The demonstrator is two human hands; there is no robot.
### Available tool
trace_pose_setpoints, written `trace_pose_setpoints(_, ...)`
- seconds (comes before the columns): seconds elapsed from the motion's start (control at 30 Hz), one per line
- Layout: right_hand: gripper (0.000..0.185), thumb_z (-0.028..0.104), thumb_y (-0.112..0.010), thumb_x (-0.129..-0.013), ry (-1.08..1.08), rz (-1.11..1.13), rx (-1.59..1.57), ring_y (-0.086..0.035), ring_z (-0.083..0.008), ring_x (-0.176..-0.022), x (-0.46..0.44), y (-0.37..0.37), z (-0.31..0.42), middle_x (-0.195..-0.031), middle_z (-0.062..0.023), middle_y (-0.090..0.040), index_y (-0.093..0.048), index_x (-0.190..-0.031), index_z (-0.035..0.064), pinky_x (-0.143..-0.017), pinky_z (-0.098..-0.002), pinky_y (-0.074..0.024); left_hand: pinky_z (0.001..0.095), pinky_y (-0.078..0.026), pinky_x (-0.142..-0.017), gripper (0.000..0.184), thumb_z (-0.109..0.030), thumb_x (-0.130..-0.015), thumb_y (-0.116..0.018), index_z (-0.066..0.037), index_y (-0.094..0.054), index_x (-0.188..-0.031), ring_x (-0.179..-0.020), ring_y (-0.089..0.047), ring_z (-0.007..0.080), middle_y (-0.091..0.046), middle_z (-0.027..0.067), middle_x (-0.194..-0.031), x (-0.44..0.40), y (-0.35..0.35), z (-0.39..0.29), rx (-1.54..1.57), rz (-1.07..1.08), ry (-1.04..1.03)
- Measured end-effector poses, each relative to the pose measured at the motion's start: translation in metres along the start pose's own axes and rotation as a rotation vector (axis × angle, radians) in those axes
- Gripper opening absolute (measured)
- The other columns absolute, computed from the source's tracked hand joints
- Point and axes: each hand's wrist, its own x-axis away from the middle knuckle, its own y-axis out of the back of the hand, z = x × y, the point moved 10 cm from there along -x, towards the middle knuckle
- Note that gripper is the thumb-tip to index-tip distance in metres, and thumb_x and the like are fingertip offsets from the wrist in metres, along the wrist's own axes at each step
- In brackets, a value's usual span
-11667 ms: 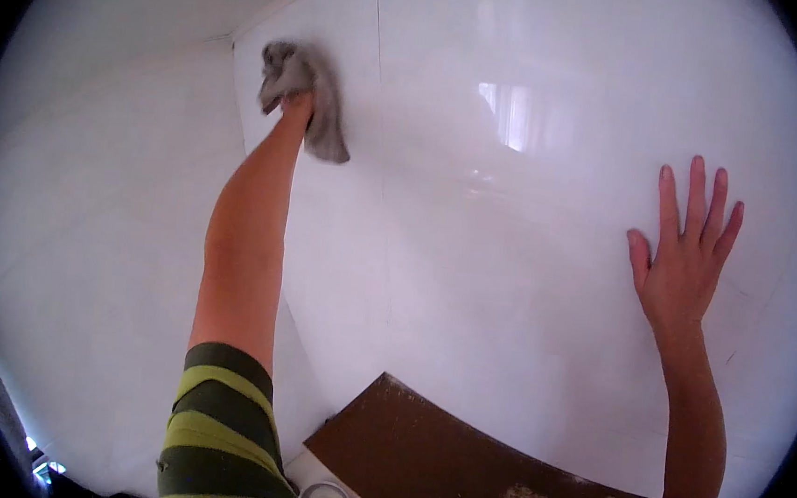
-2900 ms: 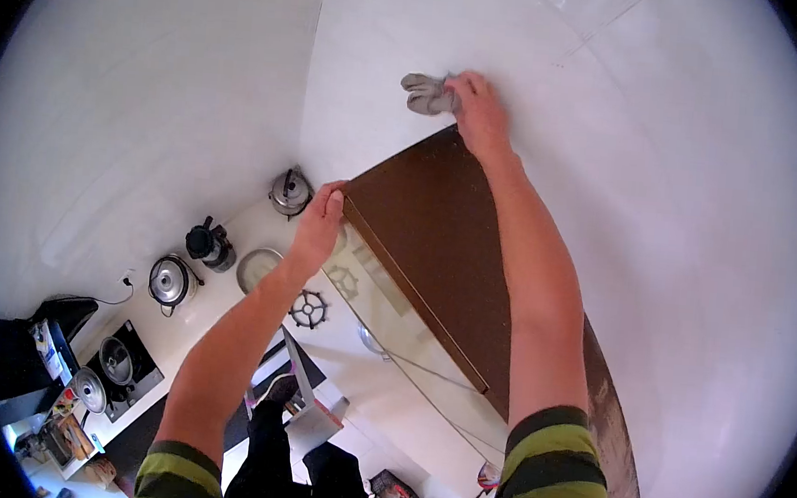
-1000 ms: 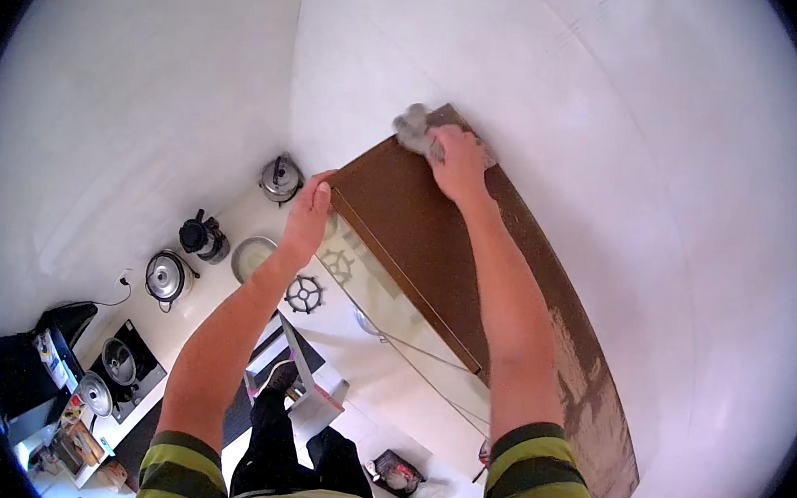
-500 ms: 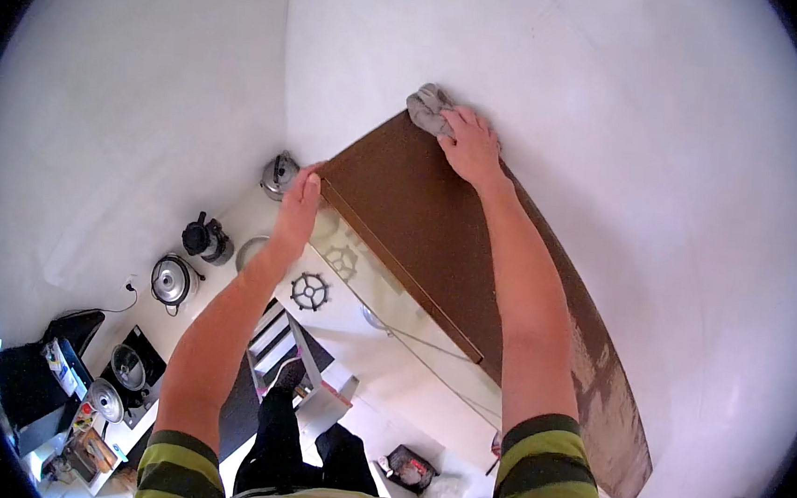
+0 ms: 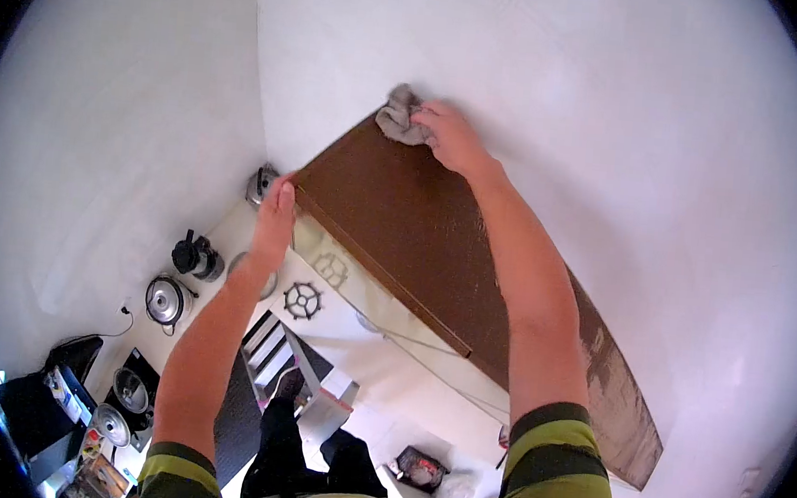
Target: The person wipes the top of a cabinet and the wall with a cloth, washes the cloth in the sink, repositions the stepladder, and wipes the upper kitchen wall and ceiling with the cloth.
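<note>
The step in hand looks to be wiping down the brown cabinet top [image 5: 401, 212]. At its far left corner, just beside the white wall [image 5: 616, 98], the right hand [image 5: 452, 139] has its fingers curled onto a bunched grey cloth [image 5: 399, 123], which lies against the surface. The left hand [image 5: 276, 216] grips the near left corner of the cabinet, thumb on top, seemingly as a steadying hold.

The left part of the top is an even brown, whereas pale blotches [image 5: 625, 407] cover the right end, well apart from the cloth and beyond the right forearm. As I judge it, the next move calls for flat, firm pressure into the corner and along the wall edge, then work towards that blotched end, with the cloth refolded to a fresh face if it is soiled.

Such a reach needs secure footing: a stepladder [image 5: 268, 337] stands below, beside the worktop [image 5: 337, 317] with its metal pot [image 5: 261, 185] and rice cooker [image 5: 167, 301].
</note>
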Motion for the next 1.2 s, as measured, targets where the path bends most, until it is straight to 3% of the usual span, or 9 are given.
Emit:
trace_pose_setpoints(0.13,0.045,-0.005,-0.061,-0.072,-0.032,-0.12,0.208,-0.052,-0.0351,-0.115,0.062,0.002,-0.02,-0.122,-0.0114,-0.056,-0.063,-0.114,0.0104,-0.101,-0.044,-0.0433,0.0237,-0.042,-0.073,0.038,-0.034,-0.106,-0.04,-0.011,-0.053,-0.133,-0.086,-0.047,0.007,-0.055,-0.0034,-0.101,0.001,0.006,0.007,0.037,0.024,0.04)
trace_pose_setpoints(0.23,0.046,-0.002,-0.063,-0.069,-0.144,0.066,0.279,-0.051,-0.0347,-0.116,0.132,0.024,-0.051,-0.12,-0.0118,-0.057,-0.064,-0.113,0.011,-0.102,-0.0429,-0.0426,0.0334,-0.039,-0.093,0.051,-0.054,-0.099,-0.045,-0.021,-0.048,-0.137,-0.116,-0.045,0.0122,-0.051,-0.003,-0.132,-0.005,-0.008,0.006,0.105,0.153,-0.076)
trace_pose_setpoints(0.33,0.046,-0.003,-0.062,-0.068,-0.333,0.255,0.275,-0.05,-0.0354,-0.117,0.158,0.045,-0.056,-0.121,-0.012,-0.056,-0.064,-0.112,0.0111,-0.103,-0.0428,-0.0424,0.0284,-0.042,-0.093,0.039,-0.032,-0.106,-0.039,-0.009,-0.052,-0.135,-0.103,-0.053,0.0144,-0.06,0.002,-0.115,-0.015,0.005,0.014,-0.048,0.016,-0.064)
trace_pose_setpoints(0.4,0.048,-0.005,-0.061,-0.069,-0.396,-0.096,0.165,-0.049,-0.0358,-0.119,0.151,0.083,-0.048,-0.126,-0.0122,-0.054,-0.064,-0.113,0.0119,-0.103,-0.0427,-0.0426,0.027,-0.042,-0.093,0.038,-0.03,-0.106,-0.038,-0.009,-0.053,-0.134,-0.102,-0.053,0.0143,-0.06,0.0026,-0.114,-0.018,0.009,0.019,-0.138,-0.025,-0.113)
trace_pose_setpoints(0.53,0.051,-0.004,-0.066,-0.073,-0.113,-0.237,0.224,-0.048,-0.0364,-0.124,0.088,0.062,-0.031,-0.134,-0.012,-0.051,-0.06,-0.122,0.0111,-0.104,-0.0425,-0.0426,0.0275,-0.043,-0.09,0.038,-0.033,-0.106,-0.039,-0.011,-0.053,-0.133,-0.099,-0.052,0.0127,-0.059,0.0012,-0.114,-0.019,0.008,0.019,-0.071,-0.006,-0.138)
trace_pose_setpoints(0.6,0.052,-0.001,-0.069,-0.072,-0.021,-0.044,0.572,-0.048,-0.0363,-0.124,0.089,0.001,-0.039,-0.134,-0.0119,-0.051,-0.061,-0.122,0.0119,-0.103,-0.0425,-0.0431,0.03,-0.043,-0.089,0.039,-0.036,-0.105,-0.04,-0.014,-0.053,-0.134,-0.096,-0.051,0.0115,-0.058,-0.0011,-0.115,-0.003,0.004,0.008,0.07,-0.022,-0.023)
trace_pose_setpoints(0.97,0.044,-0.004,-0.061,-0.073,-0.615,0.096,0.284,-0.053,-0.0358,-0.114,0.233,0.064,-0.098,-0.121,-0.0147,-0.056,-0.064,-0.114,0.0103,-0.095,-0.0449,-0.0472,0.0205,-0.037,-0.069,0.04,-0.036,-0.105,-0.042,-0.013,-0.052,-0.135,-0.082,-0.044,0.0038,-0.055,-0.0077,-0.109,-0.003,0.002,0.006,0.005,0.027,-0.002)
trace_pose_setpoints(1.07,0.045,-0.005,-0.061,-0.073,-0.426,-0.175,0.31,-0.055,-0.0357,-0.113,0.18,0.086,-0.05,-0.122,-0.015,-0.057,-0.062,-0.116,0.0104,-0.092,-0.0457,-0.0477,0.0212,-0.039,-0.07,0.039,-0.035,-0.105,-0.043,-0.013,-0.052,-0.135,-0.082,-0.044,0.0045,-0.054,-0.0081,-0.107,-0.001,0.0,0.007,0.037,0.015,-0.02)
trace_pose_setpoints(1.2,0.046,-0.006,-0.061,-0.073,-0.234,-0.181,0.253,-0.054,-0.0348,-0.114,0.14,0.026,-0.042,-0.123,-0.0134,-0.056,-0.061,-0.116,0.0101,-0.091,-0.0473,-0.0469,0.023,-0.041,-0.076,0.039,-0.036,-0.105,-0.043,-0.013,-0.052,-0.136,-0.09,-0.046,0.0054,-0.054,-0.0073,-0.109,-0.001,0.001,0.008,0.004,0.023,0.0)
